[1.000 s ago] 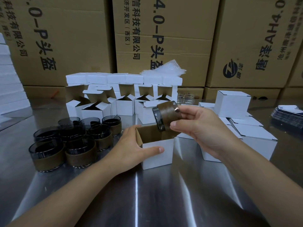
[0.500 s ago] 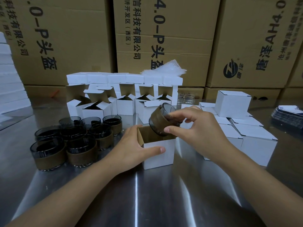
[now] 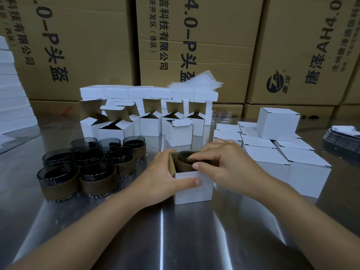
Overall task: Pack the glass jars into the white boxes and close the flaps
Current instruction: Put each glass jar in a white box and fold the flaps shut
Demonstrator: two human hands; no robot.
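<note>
An open white box [image 3: 192, 189] stands on the steel table in front of me. My left hand [image 3: 163, 178] grips its left side, thumb across the front wall. A dark glass jar with a brown band [image 3: 185, 162] sits partly inside the box opening, its rim still above the walls. My right hand [image 3: 224, 166] holds the jar from above, fingers curled over its rim. Several more banded jars [image 3: 87, 166] cluster on the table to the left.
Open white boxes [image 3: 148, 123] stand in rows behind, with flat ones stacked on top. Closed white boxes [image 3: 282, 152] fill the right side. Large brown cartons [image 3: 194, 45] wall off the back. Flat dark cards [image 3: 342, 136] lie at far right.
My right hand brought the jar down from above the box and turned it upright into the opening. My left hand stayed on the box.
</note>
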